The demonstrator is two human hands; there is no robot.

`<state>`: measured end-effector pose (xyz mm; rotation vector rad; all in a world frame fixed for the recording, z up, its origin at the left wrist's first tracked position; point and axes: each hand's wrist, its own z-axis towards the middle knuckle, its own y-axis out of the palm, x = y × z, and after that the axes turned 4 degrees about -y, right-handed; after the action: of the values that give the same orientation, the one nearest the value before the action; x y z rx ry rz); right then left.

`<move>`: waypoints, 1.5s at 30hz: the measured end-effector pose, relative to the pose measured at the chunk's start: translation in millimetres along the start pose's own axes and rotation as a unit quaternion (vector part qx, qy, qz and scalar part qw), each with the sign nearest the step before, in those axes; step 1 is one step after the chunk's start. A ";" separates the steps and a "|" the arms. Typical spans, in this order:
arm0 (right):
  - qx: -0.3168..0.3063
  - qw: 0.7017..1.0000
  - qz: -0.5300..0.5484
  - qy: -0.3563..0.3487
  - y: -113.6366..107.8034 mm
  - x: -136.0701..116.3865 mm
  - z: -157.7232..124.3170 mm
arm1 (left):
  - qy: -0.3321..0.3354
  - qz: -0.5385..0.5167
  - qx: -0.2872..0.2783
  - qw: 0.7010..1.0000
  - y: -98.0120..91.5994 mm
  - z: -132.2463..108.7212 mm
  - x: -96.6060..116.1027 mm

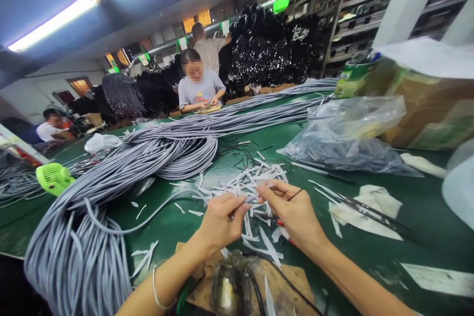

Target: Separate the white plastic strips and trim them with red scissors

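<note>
Both hands pinch one grey cable (249,199) over the desk (425,207): left hand (219,221) and right hand (296,213) closed on its end. No writing can be read.

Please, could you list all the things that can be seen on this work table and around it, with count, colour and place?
grey cables: one large bundle, grey, across the table from lower left to far right
white strips: many, white, scattered mid-table
plastic bag: one, clear, right of centre
small fan: one, bright green, left edge
cardboard box: one, brown, far right
black bundles: several, black, behind the table
table: one, green
other people: three, at the far side and far left
wooden block: one, brown, near edge, with a metal part on it
left hand: fingers pinch a cable end
right hand: fingers hold a thin dark wire
</note>
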<state>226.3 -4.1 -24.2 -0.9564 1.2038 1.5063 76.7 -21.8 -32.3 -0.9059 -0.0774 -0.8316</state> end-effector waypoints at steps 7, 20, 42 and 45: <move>-0.061 0.997 -0.047 0.003 7.7 5.9 -6.1 | -0.085 -0.059 -0.023 0.994 -1.6 -10.8 10.3; -0.083 0.876 -0.383 -0.281 5.1 4.9 -17.6 | -0.175 -0.059 0.078 0.980 -7.4 -13.5 15.2; -0.011 0.801 -0.446 -0.400 15.5 13.3 -26.6 | -0.160 -0.074 0.021 0.984 -3.9 -13.4 15.7; 0.012 0.765 -0.466 -0.444 17.5 12.5 -28.7 | -0.158 -0.091 0.026 0.983 -6.4 -10.8 16.8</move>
<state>206.6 -30.7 -38.0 -0.5218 -0.0191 0.8722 81.1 -41.9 -28.4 -0.9844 -0.4622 -0.8434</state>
